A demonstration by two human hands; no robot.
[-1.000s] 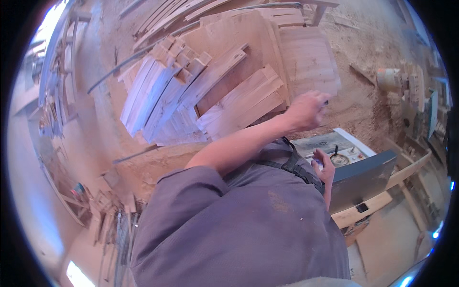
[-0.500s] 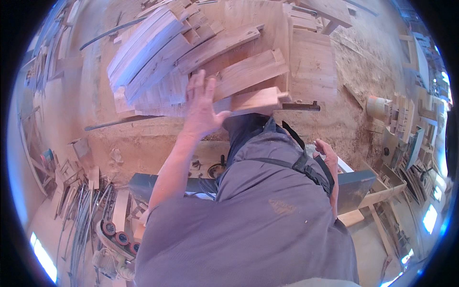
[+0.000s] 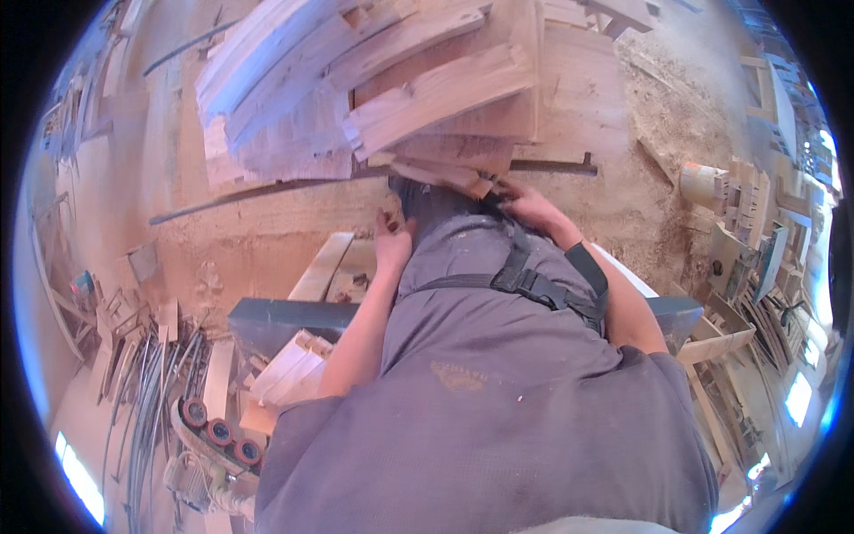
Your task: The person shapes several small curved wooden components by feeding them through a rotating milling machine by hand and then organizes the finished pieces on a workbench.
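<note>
My right hand [image 3: 536, 216] is closed at the right end of a short wooden piece [image 3: 442, 174], which lies low in front of my body at the near edge of the stack. Some of its fingers are hidden behind the wood. My left hand [image 3: 392, 242] hangs beside my thigh with fingers loosely bent and apart, holding nothing. Just beyond both hands, a pale wooden beam [image 3: 440, 100] lies slanted on a stack of boards. Farther left on the stack are several long planks [image 3: 294, 76] side by side.
A dark metal bar [image 3: 236, 201] sticks out under the stack on the left. Behind me stands a dark beam [image 3: 285, 313] with offcuts [image 3: 294, 367] near it. Thin rods [image 3: 147, 400] lie at the lower left, a white bucket [image 3: 703, 183] at the right.
My left hand has come off the stack and back toward my thigh. My right hand has moved forward to the short wooden piece, which now sits turned at the stack's near edge.
</note>
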